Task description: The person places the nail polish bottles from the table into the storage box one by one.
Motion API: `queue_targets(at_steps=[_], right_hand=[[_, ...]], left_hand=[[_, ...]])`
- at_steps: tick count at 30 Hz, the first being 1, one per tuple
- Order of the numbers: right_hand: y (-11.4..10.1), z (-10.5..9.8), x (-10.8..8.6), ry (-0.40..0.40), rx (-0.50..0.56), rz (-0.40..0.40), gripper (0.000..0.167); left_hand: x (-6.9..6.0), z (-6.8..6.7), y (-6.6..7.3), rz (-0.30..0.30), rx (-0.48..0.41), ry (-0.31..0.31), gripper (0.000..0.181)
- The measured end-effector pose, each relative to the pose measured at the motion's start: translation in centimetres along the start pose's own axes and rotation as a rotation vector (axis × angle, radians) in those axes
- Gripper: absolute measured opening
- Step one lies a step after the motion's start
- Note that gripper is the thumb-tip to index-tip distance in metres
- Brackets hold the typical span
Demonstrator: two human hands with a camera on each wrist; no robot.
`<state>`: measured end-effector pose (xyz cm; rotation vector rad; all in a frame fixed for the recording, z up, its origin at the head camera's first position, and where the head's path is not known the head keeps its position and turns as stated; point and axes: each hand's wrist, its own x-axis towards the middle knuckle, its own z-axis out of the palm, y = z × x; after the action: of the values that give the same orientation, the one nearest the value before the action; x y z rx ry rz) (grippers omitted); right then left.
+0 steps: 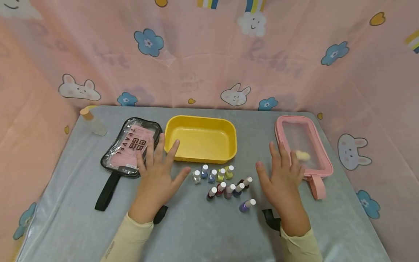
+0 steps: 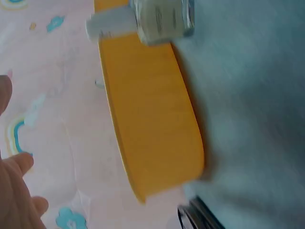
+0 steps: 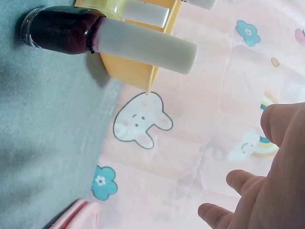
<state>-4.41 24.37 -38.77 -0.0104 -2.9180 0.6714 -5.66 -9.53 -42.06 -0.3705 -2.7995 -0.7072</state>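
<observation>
My left hand [image 1: 158, 182] is held with fingers spread, between the black-edged clear pouch and the nail polish bottles; it holds nothing. On the other side my right hand [image 1: 283, 182], fingers also spread and holding nothing, is near the pink pouch. Several small white-capped nail polish bottles [image 1: 220, 190] stand in a loose group between the hands, with a purple one [image 1: 244, 207] nearest me. In the right wrist view a dark red bottle [image 3: 62, 29] appears large. A clear bottle [image 2: 161, 19] shows in the left wrist view.
Behind the bottles sits a yellow tray [image 1: 203, 159]. The clear pouch [image 1: 122, 165] with a black strap lies left of it. At right lies a pink pouch [image 1: 324, 162] with a pale yellow item inside. A frosted bottle [image 1: 95, 124] with a tan cap stands far left.
</observation>
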Motion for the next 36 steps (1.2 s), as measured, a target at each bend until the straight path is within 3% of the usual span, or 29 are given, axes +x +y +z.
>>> queue_targets(at_steps=[6, 10, 17, 22, 26, 30, 34, 36], right_hand=[[0.0, -0.1, -0.2, 0.001, 0.004, 0.002, 0.076], [-0.1, 0.0, -0.4, 0.000, 0.010, -0.002, 0.075], [0.0, 0.2, -1.1, -0.020, 0.014, -0.009, 0.074], [0.2, 1.0, -2.1, -0.030, 0.020, -0.043, 0.072], [0.4, 1.4, -2.7, -0.058, 0.030, -0.043, 0.070], [0.7, 1.4, -2.7, -0.085, 0.061, -0.063, 0.066], [0.9, 0.6, -2.0, -0.100, 0.098, -0.111, 0.062], [0.9, 0.2, -1.8, -0.131, 0.136, -0.122, 0.060]], left_hand=[[1.1, 1.0, 1.0, 0.086, 0.002, -0.139, 0.086], [1.5, 2.1, 1.4, 0.152, -0.003, -0.182, 0.086], [1.2, 3.8, 1.8, 0.258, -0.008, -0.117, 0.080], [0.4, 4.5, 1.5, 0.283, -0.019, -0.052, 0.070], [0.1, 4.9, 1.2, 0.288, -0.043, 0.031, 0.061], [0.2, 4.2, 0.4, 0.264, -0.075, 0.075, 0.058], [1.3, 2.8, -1.5, 0.163, -0.087, 0.102, 0.057], [2.1, 2.3, -2.7, 0.095, -0.082, 0.075, 0.057]])
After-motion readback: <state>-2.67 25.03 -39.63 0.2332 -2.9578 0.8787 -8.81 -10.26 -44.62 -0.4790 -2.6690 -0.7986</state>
